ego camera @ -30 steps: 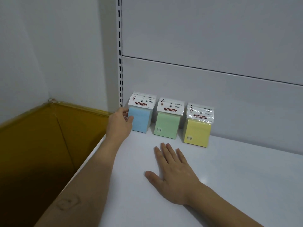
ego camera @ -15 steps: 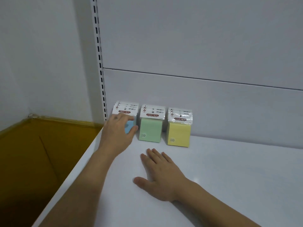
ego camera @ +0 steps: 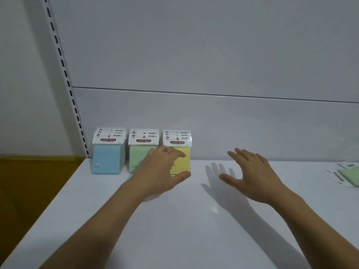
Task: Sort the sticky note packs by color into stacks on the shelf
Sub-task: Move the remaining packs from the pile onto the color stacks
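Presently the blue stack [ego camera: 106,160], green stack [ego camera: 137,158] and yellow stack [ego camera: 184,162] of wrapped sticky note packs stand far left on the white shelf [ego camera: 194,230]. Left hand [ego camera: 159,171] curves across the yellow stack, grip indeterminate; right hand [ego camera: 246,171] hovers spread, empty. Square edges gently, then fetch the loose green pack [ego camera: 349,175] far right

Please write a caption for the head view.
Left hand before the yellow sticky-note stack; right hand open above the white shelf.

Blue stack [ego camera: 106,160], green stack [ego camera: 136,159] and yellow stack [ego camera: 183,162] in a row on the shelf [ego camera: 194,226]; left hand [ego camera: 161,171] curved before the yellow stack, right hand [ego camera: 248,175] spread alongside.
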The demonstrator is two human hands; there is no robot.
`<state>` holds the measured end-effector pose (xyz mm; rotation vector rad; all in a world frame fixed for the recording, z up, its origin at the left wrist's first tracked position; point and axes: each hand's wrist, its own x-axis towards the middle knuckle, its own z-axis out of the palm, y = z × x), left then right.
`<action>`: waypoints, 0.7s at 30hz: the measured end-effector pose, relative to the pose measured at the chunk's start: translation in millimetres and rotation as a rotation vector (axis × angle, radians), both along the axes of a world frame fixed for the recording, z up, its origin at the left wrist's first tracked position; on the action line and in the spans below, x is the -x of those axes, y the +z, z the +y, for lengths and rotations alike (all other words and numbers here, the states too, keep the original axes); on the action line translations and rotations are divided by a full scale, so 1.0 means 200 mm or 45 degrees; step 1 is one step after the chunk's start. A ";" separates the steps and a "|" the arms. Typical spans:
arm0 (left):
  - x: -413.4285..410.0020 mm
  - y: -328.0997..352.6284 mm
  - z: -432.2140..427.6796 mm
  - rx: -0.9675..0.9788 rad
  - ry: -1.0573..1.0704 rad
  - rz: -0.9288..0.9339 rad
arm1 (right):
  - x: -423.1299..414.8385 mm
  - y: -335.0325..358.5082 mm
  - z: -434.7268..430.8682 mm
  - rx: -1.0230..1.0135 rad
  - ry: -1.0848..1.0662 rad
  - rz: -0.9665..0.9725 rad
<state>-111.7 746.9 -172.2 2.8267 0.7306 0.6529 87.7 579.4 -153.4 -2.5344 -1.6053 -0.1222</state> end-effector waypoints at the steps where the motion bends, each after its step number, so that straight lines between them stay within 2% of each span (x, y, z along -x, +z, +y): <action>1: -0.06 0.01 -0.02 -0.007 -0.023 0.017 | -0.05 0.01 -0.03 -0.008 -0.034 0.011; 10: -0.67 0.13 -0.31 0.011 -0.275 0.076 | -0.47 0.09 -0.46 -0.037 -0.325 0.058; 21: -1.45 0.22 -0.85 -0.055 -0.525 0.114 | -0.97 0.16 -1.12 -0.201 -0.622 0.111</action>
